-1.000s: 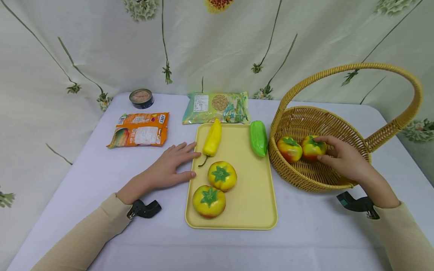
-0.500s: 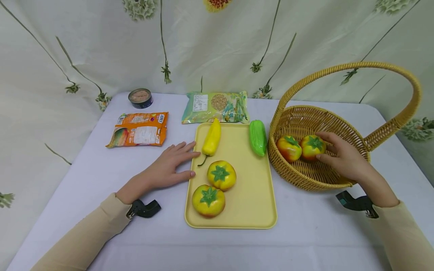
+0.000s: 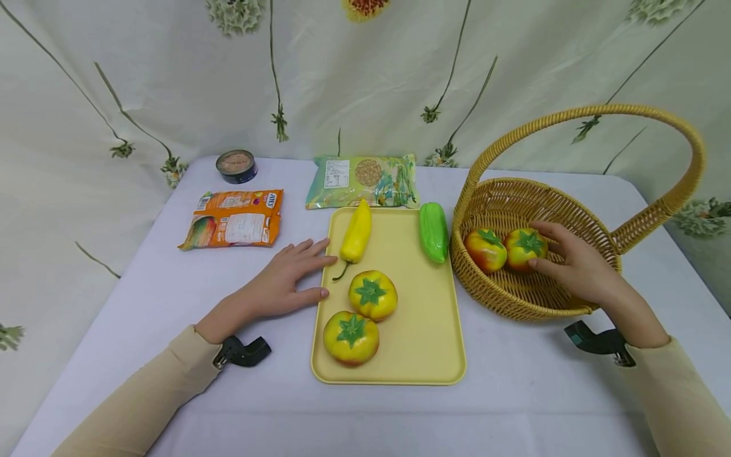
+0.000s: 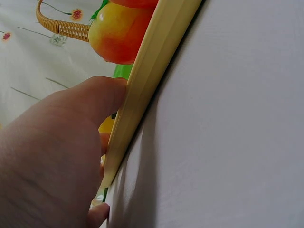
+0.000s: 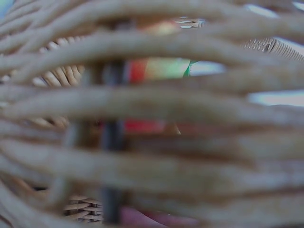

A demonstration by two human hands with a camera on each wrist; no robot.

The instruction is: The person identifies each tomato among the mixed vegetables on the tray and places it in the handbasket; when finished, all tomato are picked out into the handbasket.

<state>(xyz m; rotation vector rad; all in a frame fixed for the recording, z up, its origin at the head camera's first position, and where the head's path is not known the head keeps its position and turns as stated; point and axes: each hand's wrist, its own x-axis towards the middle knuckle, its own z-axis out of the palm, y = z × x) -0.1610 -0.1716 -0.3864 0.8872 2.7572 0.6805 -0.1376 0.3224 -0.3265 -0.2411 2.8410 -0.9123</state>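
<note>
My left hand (image 3: 288, 279) lies spread on the white table, its fingertips at the left rim of the yellow tray (image 3: 422, 343); in the left wrist view the thumb (image 4: 107, 92) touches that rim. On the tray are two yellow-and-red tomatoes with green star tops, one tomato (image 3: 374, 295) behind the other tomato (image 3: 351, 338), and a yellow pepper (image 3: 356, 235). Inside the wicker basket (image 3: 514, 310), my right hand (image 3: 579, 266) has thumb and fingers bent around the right side of a tomato (image 3: 524, 249). A second basket tomato (image 3: 485, 250) lies left of it.
A green cucumber-like vegetable (image 3: 434, 233) overlaps the tray's right rim. Behind stand a green bag (image 3: 365, 182), an orange packet (image 3: 237, 219) and a tin (image 3: 237, 165). The basket's tall handle (image 3: 582, 114) arches over it; wicker strands (image 5: 142, 104) fill the right wrist view.
My right fingers and thumb have shifted slightly on the basket tomato, and more of its green top shows. My left hand has stayed in place.
</note>
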